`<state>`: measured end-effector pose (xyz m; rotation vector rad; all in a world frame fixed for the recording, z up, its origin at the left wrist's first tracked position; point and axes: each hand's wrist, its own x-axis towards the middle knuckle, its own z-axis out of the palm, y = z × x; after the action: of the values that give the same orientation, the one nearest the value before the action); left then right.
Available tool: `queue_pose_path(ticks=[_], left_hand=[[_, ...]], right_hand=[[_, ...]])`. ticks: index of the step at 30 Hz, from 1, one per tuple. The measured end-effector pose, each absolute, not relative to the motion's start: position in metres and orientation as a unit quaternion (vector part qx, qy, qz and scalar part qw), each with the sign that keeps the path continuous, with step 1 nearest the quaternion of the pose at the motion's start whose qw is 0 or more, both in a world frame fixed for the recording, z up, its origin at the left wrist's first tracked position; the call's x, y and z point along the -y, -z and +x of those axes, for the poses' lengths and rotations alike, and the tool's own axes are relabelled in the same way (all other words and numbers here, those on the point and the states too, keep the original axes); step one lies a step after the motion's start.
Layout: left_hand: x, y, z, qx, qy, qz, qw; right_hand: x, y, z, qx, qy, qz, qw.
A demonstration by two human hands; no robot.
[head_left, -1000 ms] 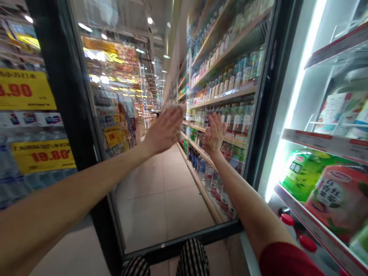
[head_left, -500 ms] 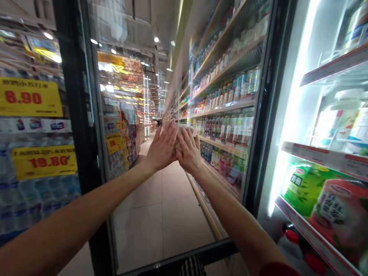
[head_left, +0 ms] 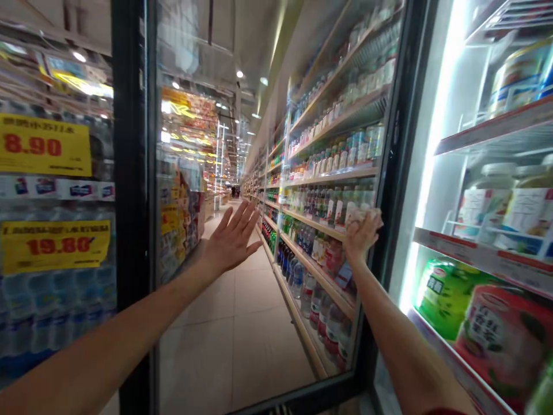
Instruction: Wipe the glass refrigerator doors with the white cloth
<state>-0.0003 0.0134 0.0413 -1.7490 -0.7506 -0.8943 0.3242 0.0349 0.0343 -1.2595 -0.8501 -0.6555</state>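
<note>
In front of me stands an open glass fridge door (head_left: 199,323) in a black frame; the shop aisle shows through it. My left hand (head_left: 231,239) is stretched out flat with its fingers spread, at or just short of the glass near the door's middle. My right hand (head_left: 362,235) is closed around a pale crumpled wad (head_left: 358,215) and presses against the glass close to the door's right edge. Whether the wad is cloth or paper I cannot tell.
The lit fridge interior at right has shelves with price strips (head_left: 479,256), large green (head_left: 440,291) and red (head_left: 505,334) drink bottles, and jars above. At left are yellow price signs (head_left: 45,144) over packed water bottles. Drink shelves (head_left: 328,173) line the aisle beyond the glass.
My hands met in front of me half a second ago, then parted. The right one moved right to the door's edge with the pale wad; the left one opened and drew back left.
</note>
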Motion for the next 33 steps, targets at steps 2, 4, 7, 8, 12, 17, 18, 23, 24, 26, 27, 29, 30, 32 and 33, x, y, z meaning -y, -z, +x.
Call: queue_pose_path(ticks=[2,4,7,8,12,17,18,23,24,26,27,29,30,32,33], left_hand=[[-0.014,-0.040,0.000,0.316,0.375,-0.720,0.490],[-0.015,-0.039,0.001,0.320,0.380,-0.720,0.484],[-0.015,-0.038,0.001,0.324,0.383,-0.720,0.480],[-0.014,-0.038,0.002,0.324,0.382,-0.720,0.480],[-0.013,-0.038,0.003,0.322,0.380,-0.718,0.485],[-0.014,-0.037,0.002,0.321,0.385,-0.718,0.483],[-0.014,-0.037,0.002,0.321,0.386,-0.718,0.483],[-0.012,-0.038,0.002,0.324,0.383,-0.719,0.482],[-0.012,-0.038,0.002,0.324,0.381,-0.719,0.483],[-0.011,-0.038,0.003,0.324,0.379,-0.720,0.482],[-0.011,-0.038,0.003,0.326,0.380,-0.720,0.480],[-0.012,-0.038,0.003,0.327,0.382,-0.720,0.478],[-0.012,-0.037,0.003,0.327,0.382,-0.720,0.479],[-0.013,-0.037,0.002,0.328,0.380,-0.719,0.480],[-0.013,-0.037,0.002,0.329,0.380,-0.718,0.481]], right_hand=[[-0.035,-0.026,0.296,0.447,0.330,-0.524,0.645],[-0.032,-0.018,0.260,0.560,0.395,-0.459,0.565],[-0.028,-0.013,0.245,0.667,0.449,-0.385,0.453],[-0.028,-0.015,0.253,0.658,0.449,-0.394,0.459],[-0.036,-0.037,0.303,0.447,0.355,-0.525,0.631],[-0.033,-0.040,0.264,0.533,0.384,-0.472,0.588],[-0.030,-0.036,0.252,0.592,0.413,-0.434,0.539],[-0.028,-0.030,0.274,0.601,0.417,-0.432,0.528],[-0.030,-0.034,0.287,0.532,0.386,-0.469,0.590],[-0.035,-0.041,0.300,0.416,0.328,-0.514,0.675],[-0.036,-0.043,0.297,0.400,0.318,-0.517,0.687],[-0.035,-0.041,0.276,0.460,0.348,-0.493,0.652],[-0.033,-0.036,0.261,0.520,0.378,-0.466,0.608],[-0.029,-0.025,0.240,0.637,0.431,-0.398,0.500],[-0.027,-0.019,0.237,0.670,0.446,-0.373,0.462]])
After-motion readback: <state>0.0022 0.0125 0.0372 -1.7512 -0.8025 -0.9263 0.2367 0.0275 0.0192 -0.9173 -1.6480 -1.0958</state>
